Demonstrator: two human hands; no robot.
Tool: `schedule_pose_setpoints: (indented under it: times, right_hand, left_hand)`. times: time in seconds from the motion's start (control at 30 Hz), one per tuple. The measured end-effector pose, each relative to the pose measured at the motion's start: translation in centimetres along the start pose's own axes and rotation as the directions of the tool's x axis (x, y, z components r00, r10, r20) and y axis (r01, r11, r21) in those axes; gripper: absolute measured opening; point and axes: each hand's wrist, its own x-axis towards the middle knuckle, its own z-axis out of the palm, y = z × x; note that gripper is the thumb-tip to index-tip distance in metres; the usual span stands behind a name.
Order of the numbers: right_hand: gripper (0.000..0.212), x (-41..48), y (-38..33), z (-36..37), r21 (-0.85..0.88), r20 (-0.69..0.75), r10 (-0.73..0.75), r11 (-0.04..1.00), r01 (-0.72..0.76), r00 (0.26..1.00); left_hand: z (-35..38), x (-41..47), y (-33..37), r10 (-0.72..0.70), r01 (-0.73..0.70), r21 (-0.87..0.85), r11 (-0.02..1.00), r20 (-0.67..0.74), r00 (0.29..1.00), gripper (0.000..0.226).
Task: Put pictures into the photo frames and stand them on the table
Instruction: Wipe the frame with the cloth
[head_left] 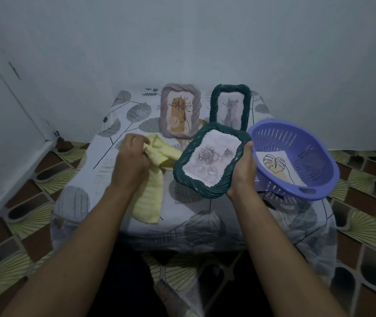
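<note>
The right hand (243,170) grasped the dark green frame (201,191) by its near right edge, thumb along the rim. It tilted the rose print (214,156) face-up above the table (79,197), probably so the front could be wiped. The left hand (132,156) was clenched around a bunched yellow cloth (152,179) just beside it. Behind, a mauve frame (165,115) with a flower drawing (180,110) and a second green frame (213,110) with a cat picture (230,109) stood upright near the wall, apparently finished, while a leaf drawing (276,165) lay in the purple colander (308,143), handy at the right.
</note>
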Motion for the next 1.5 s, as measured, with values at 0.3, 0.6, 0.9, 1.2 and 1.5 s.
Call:
schedule_pose_setpoints:
  times: [0.3, 0.6, 0.9, 1.2, 1.5]
  right_hand:
    - [0.046, -0.4, 2.1, 1.1, -0.013, 0.017, 0.057, 0.998, -0.057, 0.998]
    - [0.041, -0.5, 3.2, 1.1, 0.025, 0.061, 0.085, 0.996, -0.087, 0.994]
    - [0.036, -0.6, 3.3, 0.8, -0.136, -0.028, -0.017, 0.991, 0.013, 0.999]
    - [0.047, -1.1, 2.2, 0.8, -0.171, -0.030, -0.054, 0.984, 0.049, 0.998]
    - [0.044, -2.0, 1.2, 1.2, -0.185, -0.018, -0.082, 0.980, 0.077, 0.996]
  left_hand:
    - [0.7, -2.2, -2.1, -0.164, 0.121, 0.163, 0.979, 0.280, 0.946, 0.041]
    - [0.5, -3.6, -1.8, -0.345, 0.332, 0.125, 0.935, 0.540, 0.767, 0.061]
    - [0.3, -3.3, 3.6, -0.191, 0.164, 0.098, 0.982, 0.463, 0.866, 0.053]
    - [0.4, -3.7, 6.9, 0.028, 0.049, -0.098, 0.994, 0.660, 0.751, 0.064]
    - [0.2, -4.1, 9.4, 0.096, -0.162, 0.052, 0.985, 0.617, 0.781, 0.056]
